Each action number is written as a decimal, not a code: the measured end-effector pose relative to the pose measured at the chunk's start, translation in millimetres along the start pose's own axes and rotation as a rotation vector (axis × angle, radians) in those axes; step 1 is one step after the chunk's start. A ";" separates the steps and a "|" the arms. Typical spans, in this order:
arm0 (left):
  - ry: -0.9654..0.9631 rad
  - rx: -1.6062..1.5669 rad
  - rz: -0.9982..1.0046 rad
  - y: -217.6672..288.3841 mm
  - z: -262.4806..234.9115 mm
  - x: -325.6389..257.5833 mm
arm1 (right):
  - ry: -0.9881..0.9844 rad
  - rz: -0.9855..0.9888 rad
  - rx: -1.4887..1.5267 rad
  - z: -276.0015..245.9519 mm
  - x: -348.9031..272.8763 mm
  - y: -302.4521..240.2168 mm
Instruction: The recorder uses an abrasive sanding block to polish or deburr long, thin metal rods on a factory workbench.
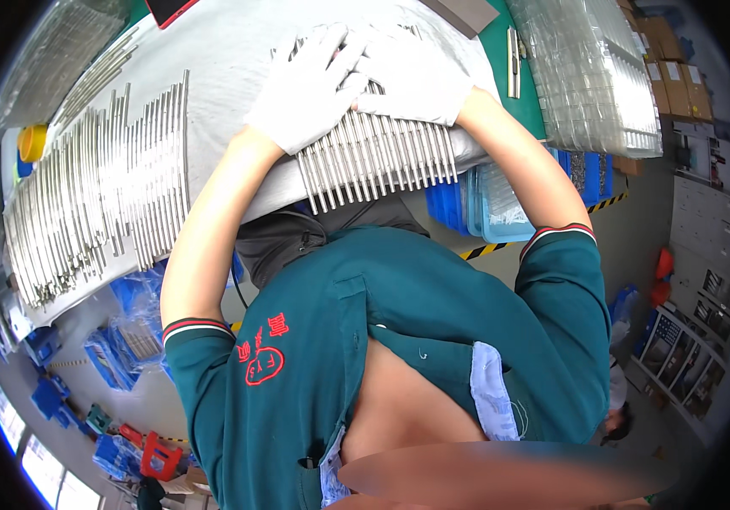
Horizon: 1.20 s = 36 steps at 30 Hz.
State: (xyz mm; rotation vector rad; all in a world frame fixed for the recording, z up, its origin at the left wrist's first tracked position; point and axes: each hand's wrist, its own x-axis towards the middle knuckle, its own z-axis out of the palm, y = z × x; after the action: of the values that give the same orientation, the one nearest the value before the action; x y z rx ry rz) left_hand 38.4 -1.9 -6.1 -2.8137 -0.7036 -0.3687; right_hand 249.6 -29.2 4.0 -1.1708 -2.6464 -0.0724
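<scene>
My left hand (301,93), in a white glove, lies flat with fingers stretched out over the left part of a row of slim metal rods (373,157). Beside it my right hand (420,81), gloved too, rests flat across the upper part of the same rods. The hands nearly meet in the middle, thumbs close together. Side by side, the rods point toward me, their near ends at the edge of the cloth-covered table (229,51). Both palms hide much of the rods' far ends. To the left, a larger batch of metal rods (97,183) lies in uneven rows.
Stacked clear plastic trays (590,76) stand at the right on a green surface, near a small knife-like tool (514,64). A yellow tape roll (32,143) sits far left. Blue bins (446,208) are below the table's right edge. A person (616,408) is at lower right.
</scene>
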 end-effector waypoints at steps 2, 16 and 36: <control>0.014 -0.012 0.007 -0.4 -0.8 -0.7 | -0.005 0.002 0.008 1.4 0.3 0.5; -0.020 -0.068 -0.039 -5.4 -5.7 -12.0 | -0.048 0.042 -0.009 2.9 11.7 -11.8; 0.004 0.029 -0.025 2.6 -10.8 -2.9 | -0.031 -0.067 0.189 -6.2 7.5 7.0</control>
State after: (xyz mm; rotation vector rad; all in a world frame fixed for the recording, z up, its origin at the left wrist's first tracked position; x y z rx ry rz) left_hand 35.2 -8.3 2.9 -2.7784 -0.7384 -0.3647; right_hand 251.1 -19.9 11.4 -1.0297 -2.6508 0.1819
